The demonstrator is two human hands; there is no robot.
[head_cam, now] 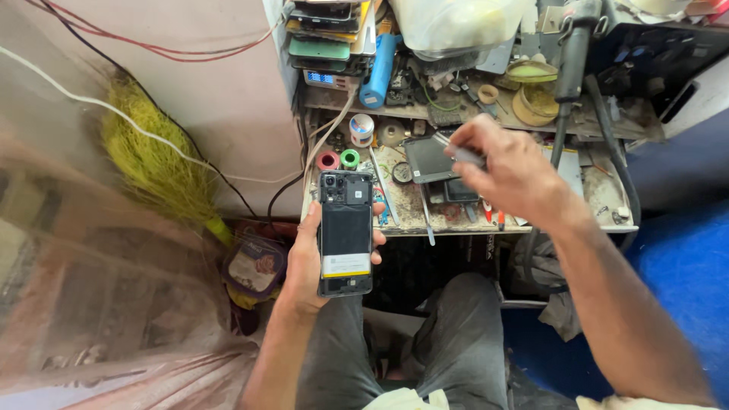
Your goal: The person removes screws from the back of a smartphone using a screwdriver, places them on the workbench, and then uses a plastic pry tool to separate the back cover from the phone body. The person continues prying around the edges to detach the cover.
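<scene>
An opened smartphone (345, 232), its back cover removed and battery exposed, is held upright in the left hand (307, 262) above the lap, fingers wrapped around its edges. A thin metal tool (458, 152) is pinched in the closed fingers of the right hand (510, 173), which is raised over the cluttered surface (600, 199). A dark phone panel (429, 159) is seen lying just beneath that hand, with red and green tape rolls (339, 159) beside it. A yellow broom (156, 163) is propped against the wall to the left.
</scene>
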